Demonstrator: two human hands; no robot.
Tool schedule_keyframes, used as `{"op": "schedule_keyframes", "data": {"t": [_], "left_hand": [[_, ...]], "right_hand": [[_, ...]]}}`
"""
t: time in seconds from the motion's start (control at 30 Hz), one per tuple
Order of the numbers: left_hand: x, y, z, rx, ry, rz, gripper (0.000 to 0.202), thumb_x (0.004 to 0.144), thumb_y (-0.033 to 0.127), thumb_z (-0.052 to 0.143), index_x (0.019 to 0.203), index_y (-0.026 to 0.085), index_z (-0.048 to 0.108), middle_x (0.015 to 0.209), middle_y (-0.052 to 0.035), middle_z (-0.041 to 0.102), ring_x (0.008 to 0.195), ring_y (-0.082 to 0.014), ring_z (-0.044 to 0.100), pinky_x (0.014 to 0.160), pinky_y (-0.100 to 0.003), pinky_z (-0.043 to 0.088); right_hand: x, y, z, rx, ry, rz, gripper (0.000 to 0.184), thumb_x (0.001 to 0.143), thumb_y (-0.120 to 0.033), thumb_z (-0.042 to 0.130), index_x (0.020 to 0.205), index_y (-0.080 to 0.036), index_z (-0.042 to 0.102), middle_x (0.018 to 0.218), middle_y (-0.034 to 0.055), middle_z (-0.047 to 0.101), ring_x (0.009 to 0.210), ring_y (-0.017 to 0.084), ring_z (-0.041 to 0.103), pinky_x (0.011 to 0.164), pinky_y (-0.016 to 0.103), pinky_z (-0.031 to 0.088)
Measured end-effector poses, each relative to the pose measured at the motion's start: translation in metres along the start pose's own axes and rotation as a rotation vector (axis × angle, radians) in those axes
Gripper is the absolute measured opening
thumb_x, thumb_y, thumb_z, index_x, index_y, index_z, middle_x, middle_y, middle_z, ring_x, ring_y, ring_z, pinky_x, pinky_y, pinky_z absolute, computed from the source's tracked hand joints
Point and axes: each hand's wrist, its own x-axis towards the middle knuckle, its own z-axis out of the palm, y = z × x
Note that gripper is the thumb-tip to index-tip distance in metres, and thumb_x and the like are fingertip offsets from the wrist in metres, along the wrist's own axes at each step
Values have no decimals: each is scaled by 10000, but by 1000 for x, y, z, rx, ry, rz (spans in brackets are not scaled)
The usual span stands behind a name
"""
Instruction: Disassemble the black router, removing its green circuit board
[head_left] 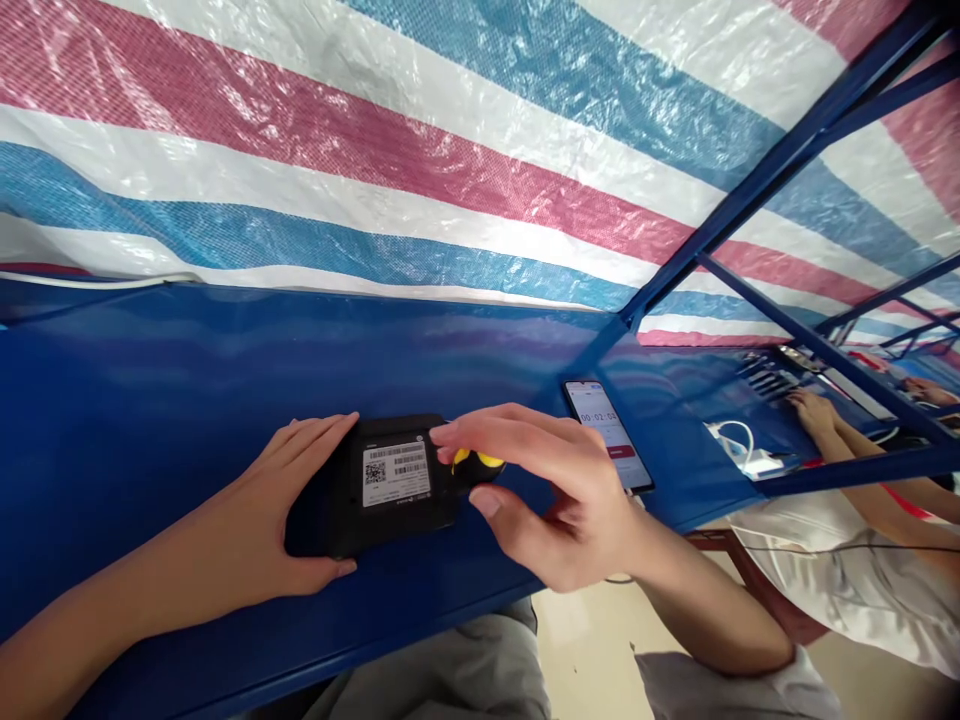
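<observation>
A flat black device [409, 515] with a white printed label [394, 472] lies on the blue table. My left hand [262, 520] spans its left end, fingers along the far edge and thumb at the near edge. At the device's right end is a black-and-yellow piece [489, 461], partly covered by my right hand; its kind is unclear. My right hand [555, 490] arches over this piece with index finger and thumb apart. The index fingertip reaches the label's right side, and whether the thumb touches the piece is hard to see.
A phone [611, 430] showing a timer lies to the right on the blue table [187, 370]. Blue metal bars [720, 230] rise beyond it, before a striped sheet [375, 150]. Farther right are a white power strip [750, 458] and another person's arms [832, 430].
</observation>
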Motion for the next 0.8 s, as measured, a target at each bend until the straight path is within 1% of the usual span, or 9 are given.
{"op": "schedule_keyframes", "data": {"t": [0.07,0.13,0.27,0.37,0.5,0.57,0.63,0.7,0.8], "left_hand": [[0,-1,0,-4,-14,-15,1131,799,623,829,1720,497,184,1760,-24,377,1615,-472,348,1203,-646,488],[1,-1,-1,-10,-16,-38,1161,766,660,841,1716,523,188,1771,-7,362,1624,-462,338,1198,-632,502],[1,1,-2,-21,-15,-43,1153,764,650,835,1720,505,207,1756,-21,374,1620,-451,348,1209,-619,499],[1,3,-2,-21,-18,-36,1140,774,590,840,1718,482,211,1749,-32,374,1618,-448,342,1225,-620,480],[2,5,-2,-20,-16,-26,1118,798,609,809,1718,474,188,1748,-46,353,1606,-483,340,1189,-618,505],[2,4,-2,-21,-18,-24,1130,789,634,809,1716,482,180,1743,-49,354,1607,-479,344,1190,-603,504],[2,3,-2,-11,-19,-30,1128,790,637,815,1716,485,189,1736,-51,368,1605,-460,360,1203,-594,491],[2,1,-1,1,-17,-32,1128,785,647,822,1716,486,204,1735,-48,379,1598,-441,383,1213,-590,479],[3,0,-1,5,-9,-28,1146,772,678,822,1720,474,212,1743,-48,381,1592,-435,394,1201,-573,489]], "right_hand": [[1,-2,-3,-12,-45,5,390,997,-55,600,1347,-201,692,1220,89,815,1086,190,805,891,263,675],[1,-3,-4,-18,-73,-3,342,1032,-76,618,1327,-221,711,1206,68,817,1077,169,804,875,234,669],[2,-1,1,-51,-40,-59,148,1047,-182,714,1185,-200,763,1019,47,816,881,142,760,769,234,651],[1,3,7,-131,29,-91,130,1008,-245,788,1106,-162,766,919,45,769,762,136,691,677,250,607],[1,1,7,-140,50,-102,218,1003,-280,795,1163,-147,731,1005,87,778,905,179,755,806,271,641],[1,-3,4,-87,3,-70,228,1037,-213,719,1256,-154,699,1127,113,792,1033,197,776,901,285,652],[2,-6,-1,-35,-69,-30,286,1042,-104,622,1318,-152,681,1218,124,791,1091,188,776,920,275,650],[3,-8,-4,-9,-120,-22,295,1046,-58,592,1303,-151,703,1222,116,793,1063,164,775,885,246,644],[2,-5,-3,-62,-67,-62,141,1049,-168,704,1179,-179,757,1056,67,798,883,142,737,769,240,629]]}}
